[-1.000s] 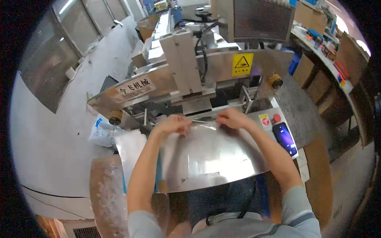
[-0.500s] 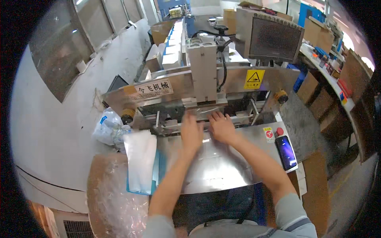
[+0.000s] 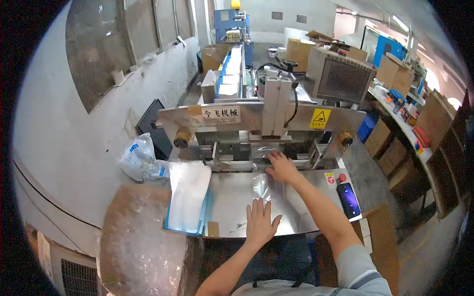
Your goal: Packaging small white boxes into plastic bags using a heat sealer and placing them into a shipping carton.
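Observation:
A strip of clear plastic film lies on the shiny metal worktable and runs back into the gap under the machine's crossbar. My left hand rests palm down near the table's front edge, fingers spread, its tips at the film's near end. My right hand is stretched flat with fingers apart beside the machine's opening, touching the film's right side or very near it. Neither hand grasps anything. The film's far end reaches below the upright metal head of the machine.
Left on the table sits a stack of white translucent sheets on a blue backing. Beyond it is a white plastic bag; below, a carton of clear bags. A phone and red button sit at the right edge.
My left hand has come back from the machine's opening to the table's front part. My right hand stays by the opening. The view has tipped up, and more film shows on the table.

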`<act>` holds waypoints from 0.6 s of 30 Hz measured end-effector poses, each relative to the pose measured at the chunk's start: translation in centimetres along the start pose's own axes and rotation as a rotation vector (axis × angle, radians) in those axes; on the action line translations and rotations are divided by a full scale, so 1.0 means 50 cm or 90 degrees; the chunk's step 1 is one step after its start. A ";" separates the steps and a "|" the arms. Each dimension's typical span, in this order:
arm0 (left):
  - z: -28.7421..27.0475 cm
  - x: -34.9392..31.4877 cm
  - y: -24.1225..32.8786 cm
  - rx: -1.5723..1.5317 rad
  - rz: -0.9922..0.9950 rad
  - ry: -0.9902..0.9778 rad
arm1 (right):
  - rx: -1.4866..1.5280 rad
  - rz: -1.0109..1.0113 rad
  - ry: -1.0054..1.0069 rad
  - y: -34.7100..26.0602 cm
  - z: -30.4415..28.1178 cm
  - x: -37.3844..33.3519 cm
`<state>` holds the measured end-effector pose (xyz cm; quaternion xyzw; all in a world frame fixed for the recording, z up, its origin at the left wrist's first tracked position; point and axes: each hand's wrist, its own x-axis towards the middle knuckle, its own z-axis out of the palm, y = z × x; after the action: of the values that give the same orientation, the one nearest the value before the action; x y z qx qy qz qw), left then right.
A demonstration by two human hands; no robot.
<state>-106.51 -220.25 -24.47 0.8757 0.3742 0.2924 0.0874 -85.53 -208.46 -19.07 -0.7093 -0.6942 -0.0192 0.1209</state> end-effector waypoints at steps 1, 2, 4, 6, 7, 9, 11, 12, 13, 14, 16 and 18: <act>0.001 0.000 0.002 0.000 -0.002 -0.009 | -0.005 0.000 0.003 0.002 -0.003 -0.001; 0.002 0.002 0.001 0.002 0.000 -0.006 | -0.009 0.001 0.006 0.004 -0.005 0.000; 0.003 0.003 0.001 0.012 -0.003 -0.004 | -0.017 -0.011 0.024 0.003 -0.014 0.002; -0.001 -0.002 0.004 0.023 -0.015 -0.017 | -0.024 -0.021 0.042 0.004 -0.027 0.008; -0.002 -0.001 0.006 0.032 -0.029 -0.028 | -0.013 -0.020 0.024 0.005 -0.037 0.014; -0.001 0.001 0.006 0.030 -0.037 -0.037 | 0.004 -0.015 0.006 0.006 -0.049 0.025; 0.000 0.000 0.005 0.027 -0.045 -0.049 | -0.042 -0.003 0.025 0.005 -0.054 0.035; -0.001 0.001 0.005 0.019 -0.064 -0.022 | -0.038 0.000 0.021 0.009 -0.053 0.041; -0.003 0.001 0.005 0.010 -0.084 0.004 | -0.035 -0.007 0.021 0.013 -0.053 0.046; -0.005 0.000 0.004 0.011 -0.085 -0.002 | -0.033 -0.015 0.020 0.015 -0.051 0.050; -0.011 0.006 0.004 -0.062 -0.124 0.082 | -0.031 -0.014 0.044 0.025 -0.043 0.058; -0.007 0.003 -0.003 -0.073 -0.135 0.078 | -0.032 -0.015 0.068 0.034 -0.034 0.066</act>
<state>-106.73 -220.07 -24.19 0.8051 0.4522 0.3555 0.1450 -83.49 -205.59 -17.02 -0.7017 -0.6946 -0.0758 0.1396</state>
